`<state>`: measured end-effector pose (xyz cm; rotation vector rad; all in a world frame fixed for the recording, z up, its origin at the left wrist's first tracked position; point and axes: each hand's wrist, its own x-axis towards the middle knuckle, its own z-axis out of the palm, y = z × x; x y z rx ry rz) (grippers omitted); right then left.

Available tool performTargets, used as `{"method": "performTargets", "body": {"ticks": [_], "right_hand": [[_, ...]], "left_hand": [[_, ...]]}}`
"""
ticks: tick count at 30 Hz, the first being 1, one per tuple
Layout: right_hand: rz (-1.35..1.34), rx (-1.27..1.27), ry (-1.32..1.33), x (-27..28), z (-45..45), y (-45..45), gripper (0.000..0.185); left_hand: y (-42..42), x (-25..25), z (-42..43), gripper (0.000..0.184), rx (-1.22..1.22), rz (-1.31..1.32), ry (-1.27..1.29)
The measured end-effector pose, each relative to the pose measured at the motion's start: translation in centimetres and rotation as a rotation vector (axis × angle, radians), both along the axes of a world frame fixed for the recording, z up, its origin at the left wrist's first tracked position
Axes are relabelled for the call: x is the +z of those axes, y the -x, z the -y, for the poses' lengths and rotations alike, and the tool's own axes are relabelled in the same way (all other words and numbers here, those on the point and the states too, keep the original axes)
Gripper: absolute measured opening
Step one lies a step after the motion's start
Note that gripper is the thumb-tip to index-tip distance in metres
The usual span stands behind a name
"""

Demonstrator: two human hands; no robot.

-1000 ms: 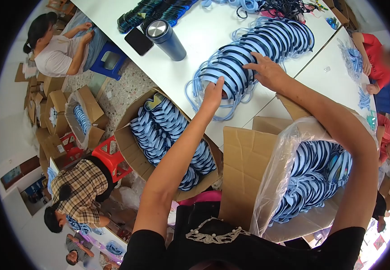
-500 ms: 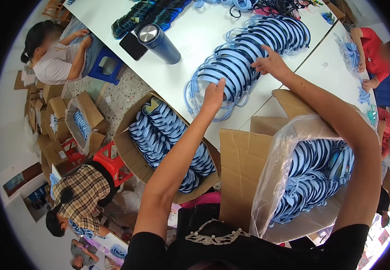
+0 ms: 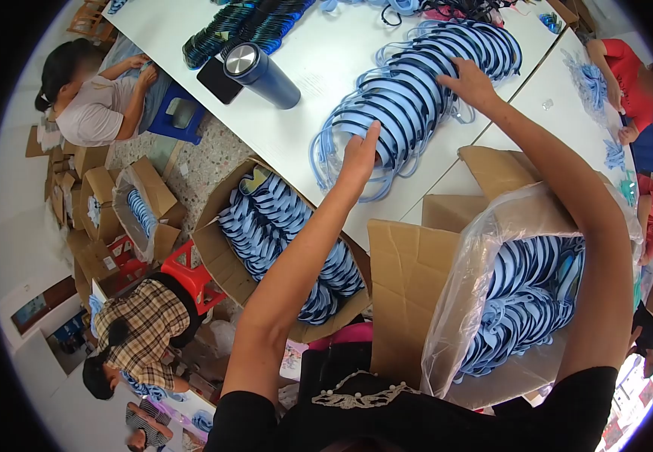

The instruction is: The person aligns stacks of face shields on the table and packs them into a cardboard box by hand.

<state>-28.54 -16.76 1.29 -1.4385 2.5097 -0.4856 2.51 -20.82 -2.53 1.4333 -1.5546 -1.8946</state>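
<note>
A long row of nested, curved light-blue pieces with dark rims and straps [image 3: 402, 98] lies across the white table. My left hand [image 3: 358, 158] grips the near end of this row, one finger extended along its top and the other fingers partly hidden. Farther along, my right hand [image 3: 473, 87] is at the row's right side. Its fingers are bent but apart, with the tips against the dark rims. Loose light-blue straps hang out around the near end.
A blue bottle [image 3: 270, 79] and black phone [image 3: 219, 80] are left of the row, near dark-blue stacks [image 3: 266, 22]. Opened cartons with similar pieces stand below: one left [image 3: 210, 245], one plastic-lined right [image 3: 409, 294]. Several people work around, one in red [image 3: 628, 83].
My right hand has shifted up and farther along the row, and its spread fingers have bent in against the rims. My left hand stays at the near end.
</note>
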Motion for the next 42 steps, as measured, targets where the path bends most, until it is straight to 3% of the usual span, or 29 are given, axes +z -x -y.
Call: {"method": "performTargets", "body": {"ticks": [2, 5, 6, 8, 11, 12, 13, 14, 15, 17, 19, 23, 25, 26, 27, 28, 29, 31, 35, 37, 38, 39, 41, 42], "right_hand": [[0.229, 0.091, 0.011, 1.8, 0.4, -1.8, 0.099], [0.250, 0.145, 0.027, 1.1, 0.9, -2.1, 0.111], [0.355, 0.154, 0.102, 0.0, 1.2, -1.7, 0.120], [0.297, 0.162, 0.051, -1.8, 1.8, -0.5, 0.123], [0.180, 0.233, -0.120, -2.1, 2.7, 0.0, 0.133], [0.107, 0.291, -0.122, -4.4, 3.4, 0.9, 0.135], [0.103, 0.252, -0.231, -4.6, 3.5, 0.6, 0.134], [0.366, 0.228, -0.339, -4.4, 2.6, 0.3, 0.129], [0.435, 0.372, -0.389, 0.9, 0.1, -0.7, 0.093], [0.470, 0.346, -0.474, 1.0, 1.1, -1.5, 0.088], [0.453, 0.227, -0.395, -1.2, 2.5, -2.6, 0.124], [0.527, 0.293, -0.367, 1.5, 0.6, -5.0, 0.129], [0.635, 0.189, -0.318, 1.2, 0.1, -5.8, 0.128], [0.678, 0.124, -0.357, 1.9, -0.2, -6.2, 0.129], [0.733, 0.103, -0.335, 1.9, -0.7, -6.5, 0.130], [0.766, 0.112, -0.317, 3.4, -1.7, -6.8, 0.130], [0.729, 0.107, -0.298, 4.6, -2.4, -7.0, 0.129], [0.773, 0.147, -0.226, 6.2, -3.3, -6.9, 0.118], [0.746, 0.164, -0.279, 12.3, -4.0, -6.5, 0.111], [0.638, 0.154, -0.143, 15.9, -5.6, -6.9, 0.108], [0.647, 0.137, -0.065, 17.9, -6.4, -6.8, 0.108], [0.651, 0.127, 0.014, 20.1, -7.2, -6.7, 0.108], [0.737, 0.165, -0.030, 24.6, -8.2, -5.8, 0.104], [0.590, 0.098, 0.242, 25.7, -9.8, -6.6, 0.082]], "left_hand": [[0.5, 1.5, -0.1, 0.069, 0.025, 0.015, -0.039], [1.2, 2.1, -0.3, 0.072, 0.057, 0.098, 0.029], [1.3, 1.7, -0.2, 0.070, 0.043, 0.001, 0.044], [1.8, 0.0, 1.0, 0.055, -0.044, 0.167, 0.160], [1.7, -2.2, 1.5, 0.064, -0.138, 0.223, 0.245], [1.5, -2.6, 1.3, 0.071, -0.161, 0.218, 0.238], [1.3, -2.5, 1.2, 0.079, -0.171, 0.198, 0.227], [1.0, -1.5, -0.4, 0.076, -0.184, 0.037, 0.169], [0.9, -1.8, 0.4, 0.073, -0.161, 0.066, 0.197], [0.9, -3.0, 1.1, 0.061, -0.126, 0.069, 0.259], [0.9, -1.2, 0.6, 0.062, -0.149, 0.125, 0.265], [0.3, -0.9, -0.6, 0.069, -0.162, 0.093, 0.199], [-0.5, -0.7, -0.6, 0.070, -0.220, 0.097, 0.194], [-0.6, -0.8, -0.6, 0.072, -0.193, 0.198, 0.292], [-1.0, -0.3, 0.3, 0.075, -0.334, 0.357, 0.338], [-1.1, 2.6, -1.5, 0.077, -0.225, 0.261, 0.401], [-1.1, 1.1, -0.8, 0.077, -0.159, 0.291, 0.518], [-1.1, 7.0, -2.5, 0.077, -0.210, 0.128, 0.375], [-1.4, 12.0, -2.4, 0.072, -0.193, 0.149, 0.470], [-1.0, 14.9, -1.9, 0.067, -0.249, 0.058, 0.563], [-0.3, 19.2, -3.6, 0.064, -0.263, -0.101, 0.553], [-0.1, 21.0, -2.7, 0.067, -0.284, 0.047, 0.733], [1.3, 26.4, -1.2, 0.068, -0.393, 0.173, 0.824], [2.1, 29.3, -1.6, 0.070, -0.408, 0.137, 0.939]]}}
